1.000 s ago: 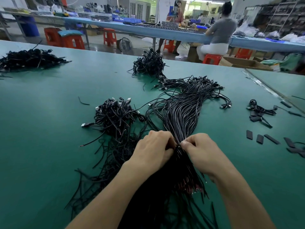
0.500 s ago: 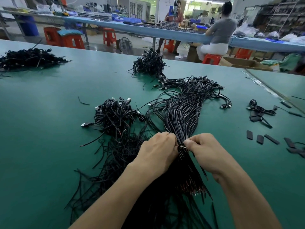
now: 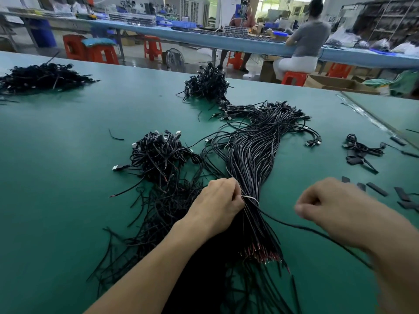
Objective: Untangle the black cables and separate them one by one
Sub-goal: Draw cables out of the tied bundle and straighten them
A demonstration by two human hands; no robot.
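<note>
A thick bundle of black cables (image 3: 251, 159) lies lengthwise on the green table (image 3: 68, 177), bound at its waist by a thin white tie (image 3: 250, 198). My left hand (image 3: 217, 206) grips the bundle at the tie. My right hand (image 3: 328, 207) is off to the right, fingers closed, and a single black cable (image 3: 294, 226) runs from the bundle toward and under it; the hand is blurred. The bundle's stripped ends with reddish tips (image 3: 260, 254) fan out near me.
A tangled cable clump (image 3: 158, 155) and loose strands (image 3: 158, 214) lie left of the bundle. More cable heaps sit far left (image 3: 43, 75) and at the back centre (image 3: 207, 83). Small black sleeves (image 3: 376, 189) and a cable coil (image 3: 360, 148) lie on the right. People sit at a far bench.
My right hand has pulled away to the right from the bundle's waist, drawing one black cable out with it. The left hand stays on the bundle.
</note>
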